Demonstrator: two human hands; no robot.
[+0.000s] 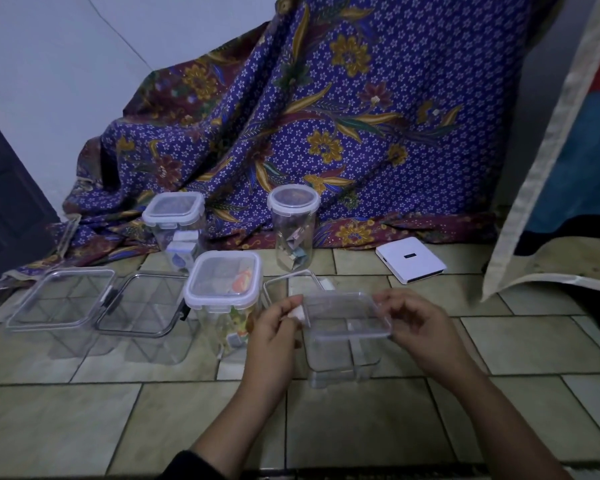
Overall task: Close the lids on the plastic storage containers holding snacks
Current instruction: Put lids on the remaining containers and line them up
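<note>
Both hands grip one clear lid point(347, 315) by its ends. The left hand point(278, 327) pinches its left edge with thumb and curled fingers, where a small white piece shows that I cannot make out. The right hand point(421, 327) curls its fingers round the right edge. The lid lies nearly flat on top of a clear square container point(342, 362) that stands on the tiled floor point(361, 427), near and right of centre. I cannot tell whether the lid is pressed fully home.

Just left of the left hand stands a square container with a white-rimmed lid point(222, 287), with orange and pale packets visible inside. Farther back are a second square lidded container point(174, 211) and, to its right, a tall round jar point(293, 230). The jar has its lid on and holds folded wrappers.

At the left, 2 clear boxes point(61, 306) stand side by side with no lids on them, and dark clips show where they meet.

A flat white device point(411, 259) lies on the floor at the far right. A purple flowered cloth point(326, 116) hangs behind everything.
</note>
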